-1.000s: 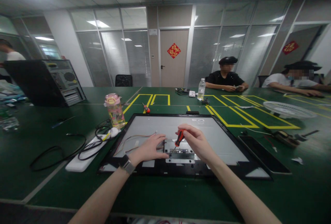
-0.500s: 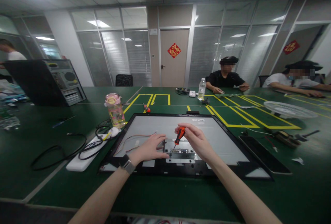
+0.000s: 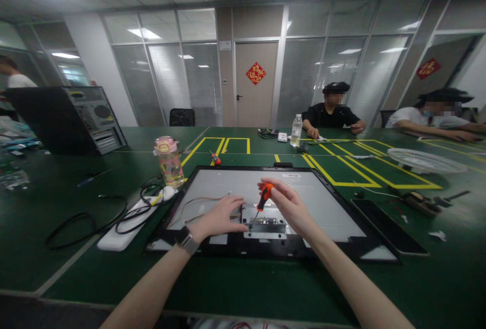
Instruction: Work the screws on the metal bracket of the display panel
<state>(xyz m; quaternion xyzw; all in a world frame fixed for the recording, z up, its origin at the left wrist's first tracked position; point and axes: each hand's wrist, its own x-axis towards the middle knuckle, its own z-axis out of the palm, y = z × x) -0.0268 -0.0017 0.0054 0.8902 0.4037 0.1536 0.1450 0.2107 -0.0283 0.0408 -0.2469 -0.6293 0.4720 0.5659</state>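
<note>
A black-framed display panel (image 3: 322, 207) lies flat on the green table, its grey back facing up. Near its front edge sits a metal bracket (image 3: 266, 235). My right hand (image 3: 290, 202) grips a red-and-black screwdriver (image 3: 265, 195), tilted, its tip down at the bracket's left side. To the left, my left hand (image 3: 222, 216) rests on the panel with thumb and fingers spread around the bracket's left edge. Thin wires (image 3: 193, 202) run across the panel beside that hand. Whether a screw sits under the tip is too small to tell.
Left of the panel are a white power strip (image 3: 117, 235), black cables and a pink-lidded bottle (image 3: 169, 164). A dark flat slab (image 3: 387, 225) lies to the right. A computer case (image 3: 68, 121) stands at far left. Two people sit across the table.
The screwdriver and both my hands stay in almost the same place. Across the table, the hand of the person in black has shifted slightly left.
</note>
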